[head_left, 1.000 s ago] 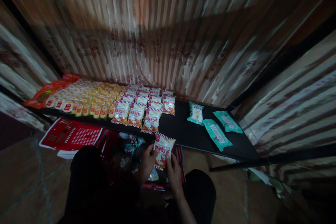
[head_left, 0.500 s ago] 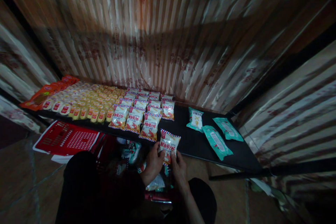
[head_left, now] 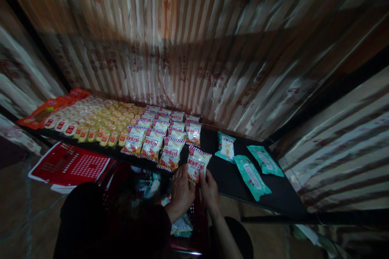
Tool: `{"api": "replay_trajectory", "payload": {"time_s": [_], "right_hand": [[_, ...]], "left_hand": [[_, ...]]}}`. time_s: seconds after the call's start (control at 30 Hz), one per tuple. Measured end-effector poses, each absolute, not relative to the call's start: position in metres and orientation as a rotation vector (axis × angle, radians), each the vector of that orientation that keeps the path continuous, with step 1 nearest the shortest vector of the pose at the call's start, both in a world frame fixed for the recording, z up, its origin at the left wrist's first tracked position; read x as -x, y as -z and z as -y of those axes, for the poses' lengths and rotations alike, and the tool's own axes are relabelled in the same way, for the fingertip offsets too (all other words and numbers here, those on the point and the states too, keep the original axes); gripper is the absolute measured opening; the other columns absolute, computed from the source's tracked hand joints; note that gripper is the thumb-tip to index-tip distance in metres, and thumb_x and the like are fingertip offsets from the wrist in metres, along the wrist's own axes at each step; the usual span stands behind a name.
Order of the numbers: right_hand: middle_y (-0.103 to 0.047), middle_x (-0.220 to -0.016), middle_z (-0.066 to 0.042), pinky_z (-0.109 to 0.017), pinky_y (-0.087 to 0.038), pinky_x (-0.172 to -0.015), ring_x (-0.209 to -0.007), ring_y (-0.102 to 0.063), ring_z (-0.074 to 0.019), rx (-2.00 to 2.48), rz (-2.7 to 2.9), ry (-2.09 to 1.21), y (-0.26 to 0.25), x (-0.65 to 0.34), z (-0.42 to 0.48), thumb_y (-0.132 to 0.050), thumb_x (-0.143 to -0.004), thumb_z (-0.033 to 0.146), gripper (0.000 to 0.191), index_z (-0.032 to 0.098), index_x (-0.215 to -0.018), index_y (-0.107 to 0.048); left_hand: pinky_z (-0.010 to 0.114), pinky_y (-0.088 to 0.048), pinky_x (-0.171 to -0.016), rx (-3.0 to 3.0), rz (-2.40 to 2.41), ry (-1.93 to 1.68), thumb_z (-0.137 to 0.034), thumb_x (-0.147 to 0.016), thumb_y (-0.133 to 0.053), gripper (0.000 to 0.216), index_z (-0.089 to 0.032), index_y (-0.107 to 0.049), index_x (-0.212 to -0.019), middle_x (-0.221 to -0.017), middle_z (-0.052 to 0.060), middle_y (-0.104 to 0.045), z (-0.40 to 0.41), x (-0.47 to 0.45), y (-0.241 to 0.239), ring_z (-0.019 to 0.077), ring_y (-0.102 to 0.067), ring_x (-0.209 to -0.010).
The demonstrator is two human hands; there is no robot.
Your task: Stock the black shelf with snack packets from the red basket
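Observation:
A small white-and-orange snack bag [head_left: 198, 166] with red lettering and a striped top edge is held between my hands at the shelf's front edge. My left hand [head_left: 182, 192] presses on its lower left side, fingers fairly straight and thumb by the bottom edge. On the lower right, my right hand [head_left: 209, 192] grips the bag, thumb on its front. Matching bags stand in rows just to the left, the closest snack bag [head_left: 172, 153] being beside my left fingertips. The held bag's bottom is partly hidden by my hands.
Small yellow-wrapped packs [head_left: 105, 135], white packs [head_left: 70, 128] and orange packets [head_left: 42, 113] fill the left of the black shelf [head_left: 221, 180]. Several teal packs, including one teal pack [head_left: 251, 176], lie right. Below are a red basket [head_left: 73, 164] and another basket holding bags [head_left: 182, 226].
Both hands have brought the snack bag a little forward onto the shelf's front edge, beside the front row. My left fingers have straightened along its side. The view has shifted slightly.

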State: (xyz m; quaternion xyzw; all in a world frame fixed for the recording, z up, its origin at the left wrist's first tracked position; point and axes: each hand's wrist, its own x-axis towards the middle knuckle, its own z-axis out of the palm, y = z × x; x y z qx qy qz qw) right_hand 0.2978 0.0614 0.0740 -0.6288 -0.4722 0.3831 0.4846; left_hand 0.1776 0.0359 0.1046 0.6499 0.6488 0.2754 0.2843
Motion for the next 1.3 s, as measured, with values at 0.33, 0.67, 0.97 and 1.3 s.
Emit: {"api": "replay_trajectory", "payload": {"time_s": [0.33, 0.67, 0.97, 1.3], "right_hand": [[-0.070, -0.102, -0.012, -0.035, -0.049, -0.078, -0.092, -0.065, -0.0269, 1.602, 1.205, -0.895, -0.073, -0.303, -0.092, -0.044, -0.080, 0.061, 0.055, 0.016, -0.108, -0.060], [-0.067, -0.105, -0.016, -0.039, -0.048, -0.084, -0.096, -0.062, -0.0282, 1.627, 1.247, -0.695, -0.066, -0.299, -0.115, -0.041, -0.080, 0.060, 0.058, 0.013, -0.104, -0.064], [-0.063, -0.111, -0.017, -0.042, -0.043, -0.095, -0.105, -0.057, -0.0274, 1.567, 1.291, -0.577, -0.054, -0.299, -0.135, -0.038, -0.082, 0.061, 0.060, 0.013, -0.105, -0.064], [-0.061, -0.115, -0.019, -0.041, -0.040, -0.098, -0.109, -0.054, -0.0270, 1.557, 1.314, -0.563, -0.054, -0.299, -0.145, -0.037, -0.083, 0.061, 0.062, 0.011, -0.106, -0.065]], "left_hand": [[0.035, -0.020, -0.116, -1.639, -1.666, -0.732, -0.011, -0.074, -0.043, 0.072, -0.003, -0.024, -0.144, -0.151, 0.014, -0.028, -0.057, -0.189, -0.097, 0.0225, -0.024, -0.140], [0.032, -0.014, -0.117, -1.611, -1.657, -0.727, -0.011, -0.074, -0.044, 0.073, -0.005, -0.025, -0.144, -0.155, 0.012, -0.016, -0.068, -0.194, -0.090, 0.0195, -0.013, -0.143], [0.039, -0.019, -0.116, -1.652, -1.736, -0.639, -0.010, -0.073, -0.044, 0.072, -0.006, -0.026, -0.144, -0.154, 0.013, -0.016, -0.080, -0.197, -0.098, 0.0250, -0.016, -0.142], [0.037, -0.019, -0.116, -1.654, -1.770, -0.628, -0.012, -0.073, -0.046, 0.073, -0.007, -0.026, -0.144, -0.154, 0.013, -0.016, -0.089, -0.199, -0.099, 0.0250, -0.016, -0.142]]}}
